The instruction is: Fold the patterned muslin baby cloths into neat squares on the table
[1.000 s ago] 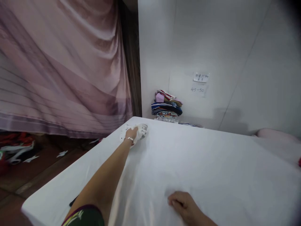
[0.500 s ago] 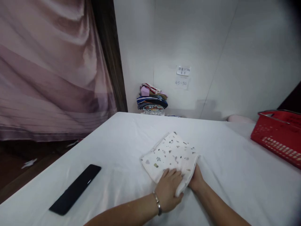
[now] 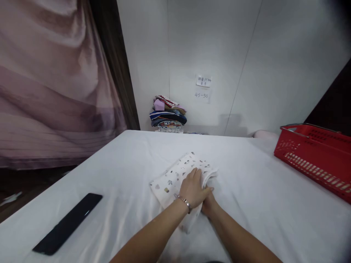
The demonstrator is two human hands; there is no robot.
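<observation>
A folded white cloth (image 3: 170, 182) printed with small grey, green and dark shapes lies on the white-covered table, its right part lifted and bent into a fold. My left hand (image 3: 193, 188), with a silver bracelet at the wrist, lies over the cloth's middle. Its fingers point away from me along the fold and its thumb reaches to the right side of it. Close against it, my right hand (image 3: 208, 202) grips the raised right edge, with its fingers mostly hidden behind the cloth and the left hand.
To the left on the white table cover (image 3: 123, 164) lies a long black flat object (image 3: 68, 223). A red plastic basket (image 3: 315, 157) stands at the right. Folded textiles (image 3: 168, 115) are stacked beyond the far edge, by a wall with paper notes (image 3: 203, 87). A pink curtain (image 3: 49, 80) hangs at left.
The cloth's right edge has been lifted and bent inward. My left hand has moved farther up the cloth, and my hands have come together. The view has shifted right.
</observation>
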